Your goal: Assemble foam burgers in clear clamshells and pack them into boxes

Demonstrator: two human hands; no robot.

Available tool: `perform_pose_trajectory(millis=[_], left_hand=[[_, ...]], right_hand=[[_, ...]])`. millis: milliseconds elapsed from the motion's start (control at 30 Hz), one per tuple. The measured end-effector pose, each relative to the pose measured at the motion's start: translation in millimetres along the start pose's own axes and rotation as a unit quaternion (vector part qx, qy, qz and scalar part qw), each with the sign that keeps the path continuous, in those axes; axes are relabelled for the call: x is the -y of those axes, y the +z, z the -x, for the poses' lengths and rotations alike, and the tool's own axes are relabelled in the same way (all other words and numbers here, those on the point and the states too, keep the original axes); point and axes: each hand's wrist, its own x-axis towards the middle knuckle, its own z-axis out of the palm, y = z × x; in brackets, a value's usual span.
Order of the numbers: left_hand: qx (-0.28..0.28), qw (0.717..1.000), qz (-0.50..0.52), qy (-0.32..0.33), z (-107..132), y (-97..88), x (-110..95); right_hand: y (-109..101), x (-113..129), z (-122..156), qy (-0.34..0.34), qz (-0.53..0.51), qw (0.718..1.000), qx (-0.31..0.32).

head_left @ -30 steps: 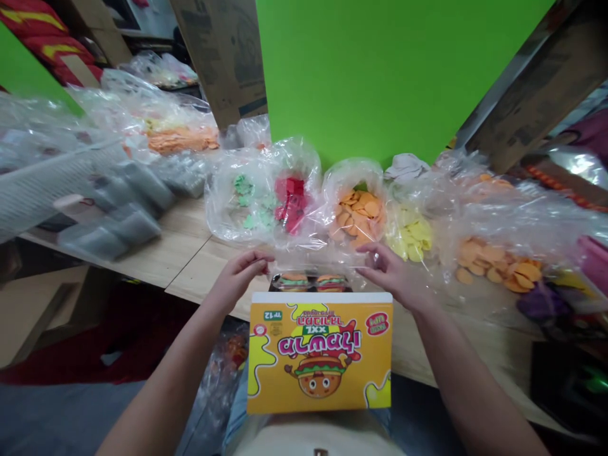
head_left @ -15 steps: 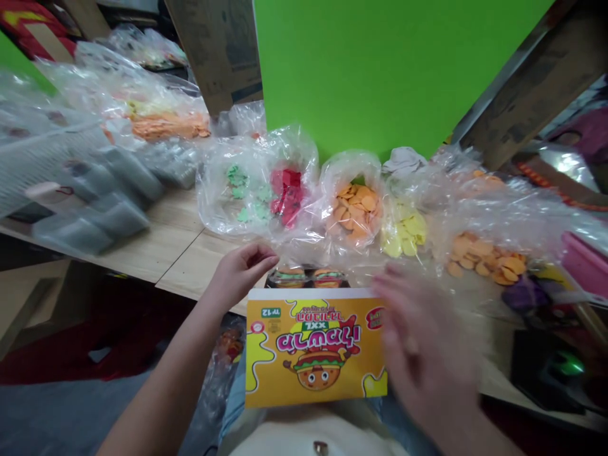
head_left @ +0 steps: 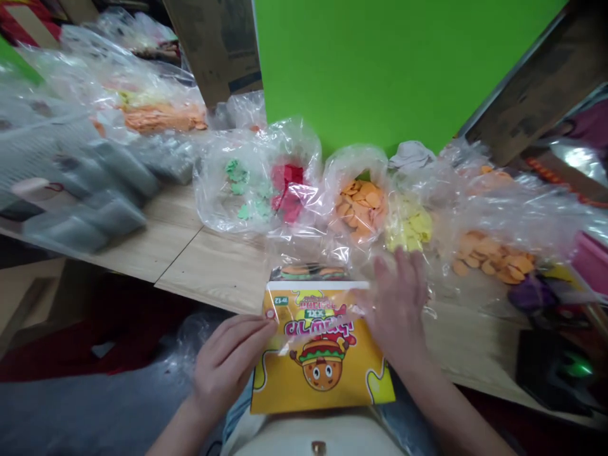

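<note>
A yellow printed box (head_left: 323, 380) with a cartoon burger on its front stands upright against my lap, at the table's front edge. Clear plastic film (head_left: 304, 253) lies over its top and upper front, catching the light. My left hand (head_left: 235, 351) is at the box's left edge, fingers together and pinching the film near the upper corner. Over the upper right corner is my right hand (head_left: 399, 310), its fingers stretched out and slightly blurred. The right thumb side lies close to the box front. Burger-shaped pieces (head_left: 294, 272) show behind the box's top edge.
Beyond the box stand clear bags of green pieces (head_left: 237, 180), red pieces (head_left: 289, 190), orange discs (head_left: 358, 206) and yellow pieces (head_left: 411, 225). More orange discs (head_left: 494, 256) lie right. Stacked clear packages (head_left: 90, 202) sit left. A green panel (head_left: 380, 69) rises behind.
My left hand has come down from above the box's corner to its left edge. My right hand has moved up and inward. Film now stretches across the box's upper front.
</note>
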Motion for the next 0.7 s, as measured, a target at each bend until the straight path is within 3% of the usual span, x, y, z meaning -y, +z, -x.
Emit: perform_pose_trajectory(millis=[167, 333, 400, 467, 533, 600, 633, 700], left_hand=[[0.067, 0.997, -0.023, -0.009, 29, -18.7, -12], [0.083, 0.996, 0.004, -0.040, 66, -28.5, -36], [0.046, 0.993, 0.072, -0.086, 79, -26.0, -38], [-0.039, 0.961, 0.169, -0.215, 82, -18.1, -27], [-0.103, 0.882, 0.231, -0.398, 72, -4.4, 0], [-0.066, 0.812, 0.230, -0.532, 49, 14.1, 36], [-0.023, 0.801, 0.220, -0.556, 34, 24.5, 52], [0.047, 0.818, 0.208, -0.535, 3, 46.1, 76]], right_hand=[[-6, -11, 37, -0.031, -0.113, 0.985, 0.126], [-35, -6, 105, -0.018, -0.156, 0.980, 0.119], [-48, -7, 128, -0.020, -0.166, 0.981, 0.101], [-59, -12, 145, -0.016, -0.175, 0.979, 0.100], [-63, -24, 152, -0.004, -0.210, 0.970, 0.126], [-54, -38, 145, 0.063, -0.270, 0.950, 0.143], [-44, -44, 136, 0.137, -0.305, 0.934, 0.128], [-19, -49, 105, 0.328, -0.370, 0.866, 0.071]])
